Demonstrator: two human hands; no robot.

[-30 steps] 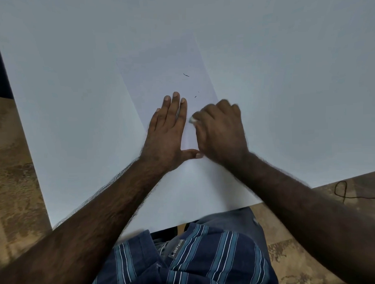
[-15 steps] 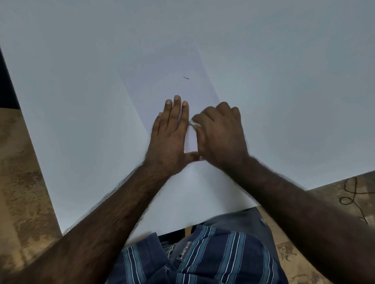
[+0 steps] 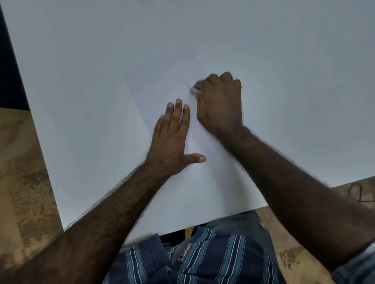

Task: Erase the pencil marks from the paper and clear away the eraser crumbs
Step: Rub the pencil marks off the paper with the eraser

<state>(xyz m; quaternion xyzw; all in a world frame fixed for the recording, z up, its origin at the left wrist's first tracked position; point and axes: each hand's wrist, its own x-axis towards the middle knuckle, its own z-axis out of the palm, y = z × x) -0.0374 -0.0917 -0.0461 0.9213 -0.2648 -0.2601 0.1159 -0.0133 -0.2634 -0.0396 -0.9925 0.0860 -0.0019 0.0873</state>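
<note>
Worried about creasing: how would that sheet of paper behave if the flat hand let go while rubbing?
The paper looks thin and floppy, so it would probably slide or buckle under the eraser. The left hand pressed flat suggests it needs pinning.

White table (image 3: 74, 103); mottled brown floor (image 3: 17, 169); black cord (image 3: 358, 194) on floor, right.

Both forearms (image 3: 112, 210) are bare and hairy. At 6 o'clock, a navy shirt (image 3: 207, 262) carries pale-blue and white stripes. Grey trousers (image 3: 238, 223) show above it.
</note>
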